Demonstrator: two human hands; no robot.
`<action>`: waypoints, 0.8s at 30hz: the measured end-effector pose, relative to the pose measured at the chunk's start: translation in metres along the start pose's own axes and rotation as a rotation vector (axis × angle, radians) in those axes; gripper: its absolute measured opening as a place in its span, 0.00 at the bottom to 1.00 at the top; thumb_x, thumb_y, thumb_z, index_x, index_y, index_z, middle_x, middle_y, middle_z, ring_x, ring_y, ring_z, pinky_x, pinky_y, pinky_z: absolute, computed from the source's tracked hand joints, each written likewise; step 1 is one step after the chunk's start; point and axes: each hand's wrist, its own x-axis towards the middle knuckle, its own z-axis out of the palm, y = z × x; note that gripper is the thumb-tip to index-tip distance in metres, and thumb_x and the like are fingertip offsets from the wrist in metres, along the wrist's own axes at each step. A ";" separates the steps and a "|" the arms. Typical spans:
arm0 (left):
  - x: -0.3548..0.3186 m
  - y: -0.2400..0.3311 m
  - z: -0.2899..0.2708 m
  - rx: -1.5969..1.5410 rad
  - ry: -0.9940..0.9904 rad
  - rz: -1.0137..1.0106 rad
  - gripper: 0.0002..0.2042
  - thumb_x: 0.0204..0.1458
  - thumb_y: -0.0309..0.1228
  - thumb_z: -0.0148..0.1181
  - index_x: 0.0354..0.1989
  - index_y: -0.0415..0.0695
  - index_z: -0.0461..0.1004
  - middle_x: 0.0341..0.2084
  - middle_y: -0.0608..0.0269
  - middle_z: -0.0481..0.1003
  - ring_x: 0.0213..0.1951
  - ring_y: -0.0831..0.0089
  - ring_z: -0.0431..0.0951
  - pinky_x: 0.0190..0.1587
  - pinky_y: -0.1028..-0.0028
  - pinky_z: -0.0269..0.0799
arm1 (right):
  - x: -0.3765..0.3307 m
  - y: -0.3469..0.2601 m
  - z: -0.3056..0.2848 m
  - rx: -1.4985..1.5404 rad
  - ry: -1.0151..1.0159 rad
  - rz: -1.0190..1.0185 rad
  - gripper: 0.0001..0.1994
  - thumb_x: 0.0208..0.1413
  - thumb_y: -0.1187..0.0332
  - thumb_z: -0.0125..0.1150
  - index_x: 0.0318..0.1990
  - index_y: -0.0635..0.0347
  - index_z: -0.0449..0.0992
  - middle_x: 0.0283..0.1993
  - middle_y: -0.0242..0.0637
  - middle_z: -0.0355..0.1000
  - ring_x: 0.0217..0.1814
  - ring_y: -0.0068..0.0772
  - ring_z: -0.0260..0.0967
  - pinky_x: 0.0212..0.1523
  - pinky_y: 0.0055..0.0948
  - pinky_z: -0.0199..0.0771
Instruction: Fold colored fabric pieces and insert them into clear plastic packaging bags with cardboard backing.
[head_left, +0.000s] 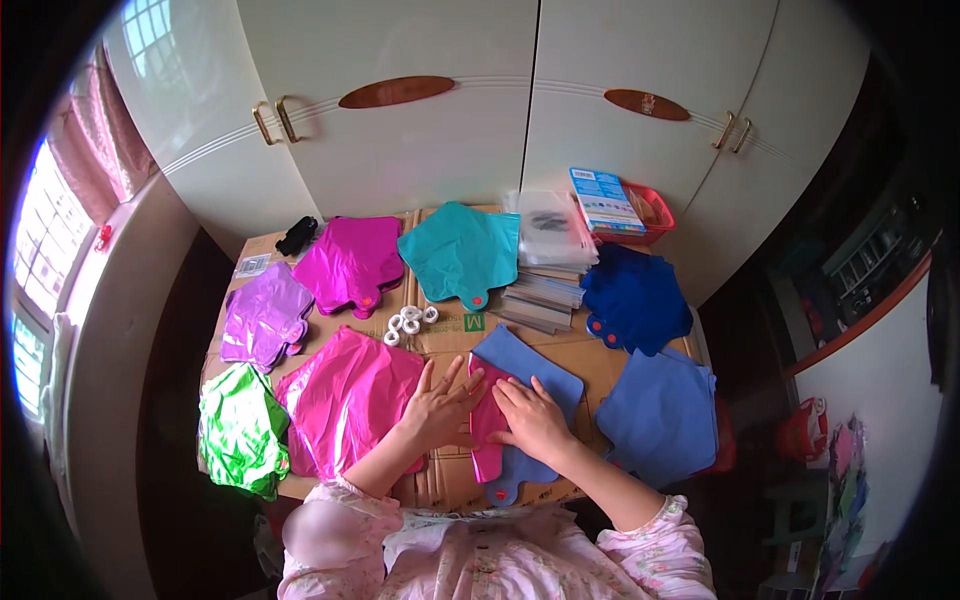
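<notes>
Pressing down with flat palms seems to be how both hands keep the pink foil piece (pixel 486 450) smooth: the left hand (pixel 437 406) is spread wide, its fingertips at the piece's left edge, and the right hand (pixel 530 416) lies over its right side, fingers loosely parted. Neither grasps anything, as far as shows. The pink piece looks doubled into a narrow strip, perhaps so that it stays slim, and lies on a blue foil sheet (pixel 550 372) directly before the person, within easy reach of 2 hands. The blue sheet rests on flattened cardboard (pixel 443 482), which probably gives an even surface. Around it, 7 foil piles seem sorted by colour: pink (pixel 350 395), green (pixel 240 425), lilac (pixel 265 315), magenta (pixel 350 260), teal (pixel 460 255), navy (pixel 637 297) and blue (pixel 660 410). White rings (pixel 411 326) cluster in the gap beyond the hands, likely to keep them together. Clear sleeves (pixel 556 245) and a red basket (pixel 655 213) stand at the far edge, apparently leaving the near middle for handling.
</notes>
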 end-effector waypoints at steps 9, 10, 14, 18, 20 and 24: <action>-0.017 0.030 -0.013 -0.037 -0.159 -0.020 0.66 0.22 0.72 0.59 0.65 0.29 0.49 0.65 0.40 0.51 0.69 0.53 0.44 0.66 0.46 0.37 | -0.003 -0.005 -0.006 0.021 -0.059 -0.023 0.51 0.29 0.41 0.70 0.60 0.66 0.61 0.64 0.43 0.59 0.69 0.39 0.54 0.67 0.48 0.50; -0.018 0.034 -0.013 -0.026 -0.173 -0.027 0.66 0.22 0.73 0.59 0.65 0.29 0.49 0.65 0.38 0.51 0.69 0.51 0.44 0.66 0.46 0.37 | -0.004 -0.005 -0.007 0.019 -0.091 -0.021 0.53 0.29 0.40 0.70 0.61 0.66 0.59 0.65 0.42 0.57 0.70 0.39 0.52 0.68 0.48 0.49; -0.020 0.049 -0.021 0.022 -0.244 -0.046 0.67 0.21 0.74 0.58 0.65 0.30 0.48 0.63 0.34 0.51 0.68 0.47 0.45 0.67 0.47 0.38 | -0.009 -0.007 -0.011 0.013 -0.190 -0.020 0.60 0.24 0.36 0.70 0.64 0.67 0.54 0.69 0.43 0.51 0.73 0.41 0.45 0.69 0.50 0.43; -0.018 0.045 -0.021 0.003 -0.243 -0.057 0.67 0.21 0.75 0.58 0.65 0.31 0.49 0.63 0.34 0.51 0.67 0.47 0.48 0.66 0.47 0.38 | -0.010 -0.010 -0.017 -0.007 -0.261 -0.036 0.65 0.21 0.33 0.70 0.65 0.69 0.51 0.71 0.46 0.46 0.74 0.44 0.41 0.69 0.54 0.40; -0.013 0.035 -0.018 -0.027 -0.199 -0.069 0.67 0.21 0.74 0.58 0.65 0.32 0.49 0.63 0.35 0.51 0.67 0.48 0.49 0.66 0.47 0.38 | -0.010 -0.010 -0.020 -0.005 -0.275 -0.043 0.66 0.20 0.32 0.70 0.65 0.70 0.50 0.71 0.47 0.45 0.74 0.45 0.39 0.69 0.55 0.39; -0.002 0.016 -0.015 -0.038 -0.176 -0.111 0.66 0.21 0.74 0.59 0.65 0.33 0.50 0.64 0.37 0.51 0.66 0.50 0.50 0.66 0.46 0.38 | -0.010 -0.011 -0.020 -0.007 -0.300 -0.049 0.69 0.17 0.31 0.69 0.66 0.70 0.48 0.71 0.49 0.43 0.75 0.44 0.37 0.69 0.57 0.36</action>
